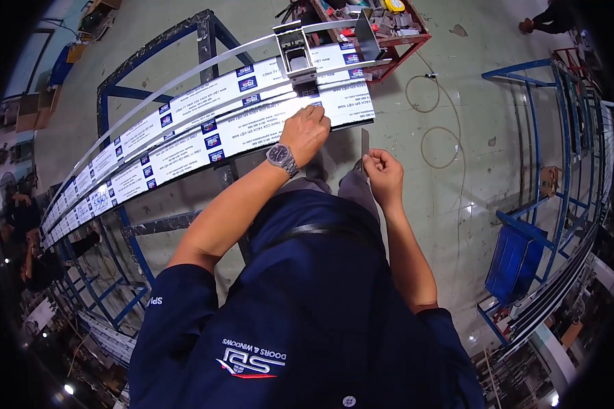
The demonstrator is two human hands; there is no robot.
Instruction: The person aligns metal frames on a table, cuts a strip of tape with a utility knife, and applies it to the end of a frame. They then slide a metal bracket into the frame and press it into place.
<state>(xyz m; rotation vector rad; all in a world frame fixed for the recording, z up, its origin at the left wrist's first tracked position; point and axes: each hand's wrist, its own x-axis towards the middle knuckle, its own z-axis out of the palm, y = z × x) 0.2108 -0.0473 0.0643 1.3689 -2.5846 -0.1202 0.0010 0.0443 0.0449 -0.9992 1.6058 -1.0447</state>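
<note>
A long aluminium profile (pixel 232 129) wrapped in white printed protective film lies across the frame before me. My left hand (pixel 307 136), wearing a metal wristwatch (pixel 280 158), rests on the near part of this profile, close to its right end. Its fingers are curled, and whatever they may hold is hidden. Beyond the profile's right end, my right hand (pixel 383 176) pinches a thin flat metal strip (pixel 365 142) that points away from me. Across the profile's far side stands a metal bracket-like frame (pixel 295 54), a little ahead of my left hand.
Blue steel stands (pixel 208 48) support the profile. A red cart (pixel 416 41) with tools and metal pieces stands at the far right end. A thin hose (pixel 450 136) loops on the floor. Blue racks (pixel 559 198) line the right side; other people are at the edges.
</note>
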